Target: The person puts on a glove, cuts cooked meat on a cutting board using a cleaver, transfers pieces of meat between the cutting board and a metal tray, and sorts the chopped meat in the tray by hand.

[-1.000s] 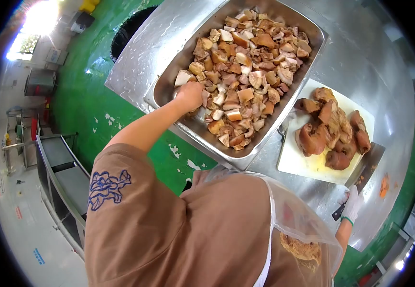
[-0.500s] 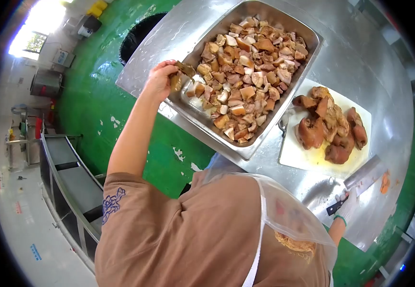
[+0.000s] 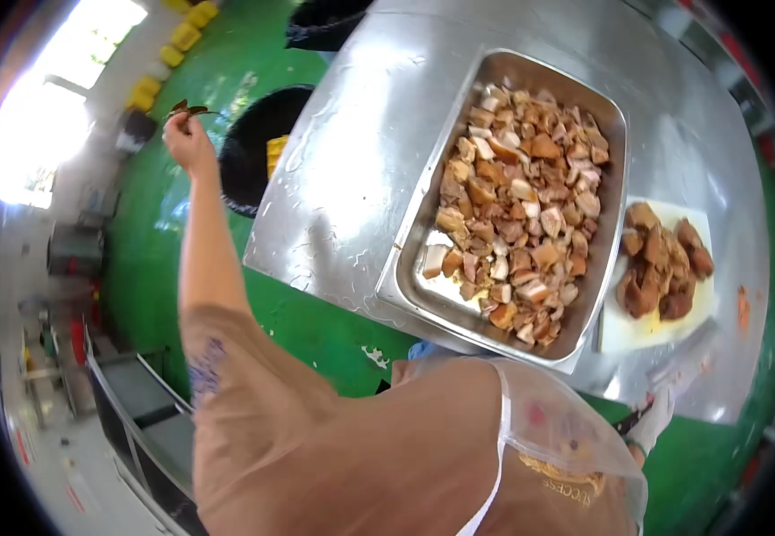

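Chopped meat lies heaped in a deep steel tray on the metal desk. The pieces look soft, moist and slippery, each probably light, though the loaded tray is likely heavy and best held by opposite rims. A piece is best pinched across its firmer, skin-covered sides (the pale, fatty parts may squash or slide).

The left hand is held out beyond the desk, its grip closed on a thin dark scrap, which seems flimsy. The right hand has its grip around the handle of a cleaver; that looks stiff and fairly heavy, and its blurred blade lies beside the board. The handle is the only sensible hold.

Counted: one tray, one white board, one cleaver and two black-lined bins. The chopped pieces overlap too much for an exact count, certainly dozens; the larger chunks on the board number several, but their edges merge and I cannot tell precisely.
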Available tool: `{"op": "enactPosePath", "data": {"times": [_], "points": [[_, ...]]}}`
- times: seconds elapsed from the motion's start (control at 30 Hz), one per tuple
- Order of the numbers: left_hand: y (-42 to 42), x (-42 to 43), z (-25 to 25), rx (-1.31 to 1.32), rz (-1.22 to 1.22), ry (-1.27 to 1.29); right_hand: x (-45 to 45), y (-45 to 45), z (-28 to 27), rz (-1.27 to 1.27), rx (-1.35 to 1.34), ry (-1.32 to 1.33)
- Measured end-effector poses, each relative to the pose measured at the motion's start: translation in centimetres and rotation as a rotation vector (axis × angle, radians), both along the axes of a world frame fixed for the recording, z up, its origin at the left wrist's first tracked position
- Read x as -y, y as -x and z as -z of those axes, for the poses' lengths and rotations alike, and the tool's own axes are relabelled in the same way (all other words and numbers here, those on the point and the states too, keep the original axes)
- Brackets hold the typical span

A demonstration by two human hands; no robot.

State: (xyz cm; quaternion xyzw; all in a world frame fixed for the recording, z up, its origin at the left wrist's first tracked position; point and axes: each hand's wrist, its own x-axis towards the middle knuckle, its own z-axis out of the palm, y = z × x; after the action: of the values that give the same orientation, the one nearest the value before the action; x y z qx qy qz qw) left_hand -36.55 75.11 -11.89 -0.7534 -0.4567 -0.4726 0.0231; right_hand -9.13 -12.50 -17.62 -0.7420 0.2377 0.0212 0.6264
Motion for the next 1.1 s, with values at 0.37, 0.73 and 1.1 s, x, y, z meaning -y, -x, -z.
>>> {"op": "enactPosePath", "data": {"times": [0.37, 0.73, 1.1], "points": [[-15.8, 25.7, 2.4, -0.326, 1.412, 0.575, -13.0, 5.1, -5.9, -0.316, -0.054, 0.295], [-23.8, 36.2, 10.6, -1.112, 1.275, 0.330, -13.8, 6.9, -4.1, -0.362, -0.041, 0.375], [-28.5, 29.0, 1.8, -1.071, 1.190, 0.620, -10.8, 8.2, -2.2, -0.196, 0.032, 0.140]]}}
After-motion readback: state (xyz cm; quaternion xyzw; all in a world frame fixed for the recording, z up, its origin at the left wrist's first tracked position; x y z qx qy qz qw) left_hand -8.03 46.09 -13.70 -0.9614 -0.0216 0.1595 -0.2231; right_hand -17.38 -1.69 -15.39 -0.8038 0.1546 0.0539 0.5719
